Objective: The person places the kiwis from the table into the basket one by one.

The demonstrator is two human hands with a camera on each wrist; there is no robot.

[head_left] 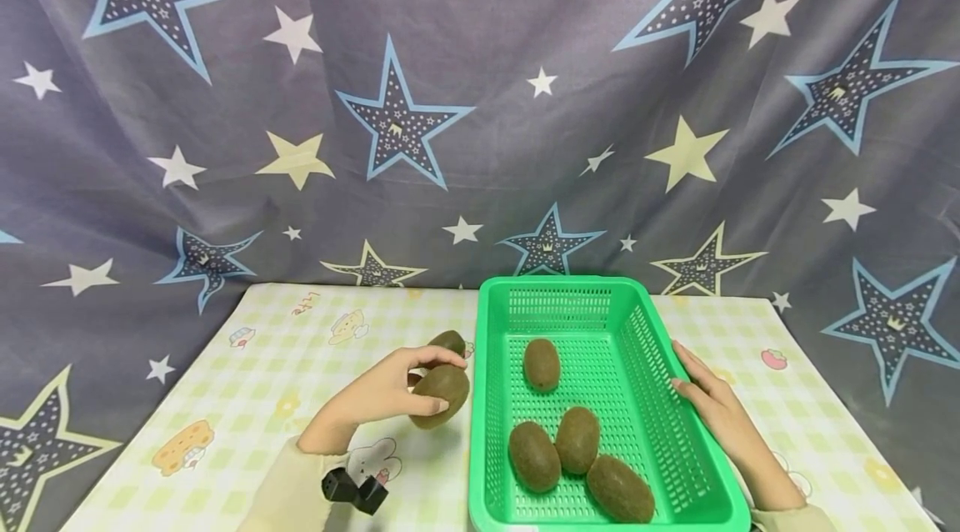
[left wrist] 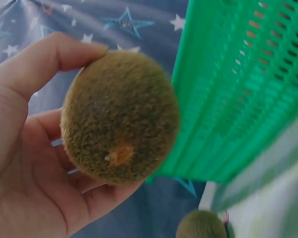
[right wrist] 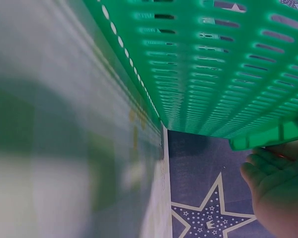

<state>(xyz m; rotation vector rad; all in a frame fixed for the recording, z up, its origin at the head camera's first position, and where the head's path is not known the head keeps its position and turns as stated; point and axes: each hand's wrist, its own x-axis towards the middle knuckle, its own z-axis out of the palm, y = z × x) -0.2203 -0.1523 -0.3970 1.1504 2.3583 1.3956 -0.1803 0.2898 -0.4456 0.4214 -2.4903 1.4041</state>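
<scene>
My left hand [head_left: 393, 386] grips a brown, fuzzy kiwi [head_left: 448, 390] between thumb and fingers, just left of the green basket [head_left: 483, 432]. In the left wrist view the same kiwi [left wrist: 121, 114] shows its stem end toward the camera. Partly hidden behind that hand, another kiwi [head_left: 450, 340] lies on the table. Inside the basket are several more: one kiwi [head_left: 542, 365] toward the back and a close group with this kiwi [head_left: 535, 455] at the front. My right hand [head_left: 716, 407] holds the basket's right rim, its thumb over the edge.
A pale checked cloth with cartoon prints covers the table [head_left: 255, 382]. Behind it hangs a dark curtain [head_left: 487, 140] with stars. The basket has slotted side walls, and it reaches from the table's back edge to the front of the view.
</scene>
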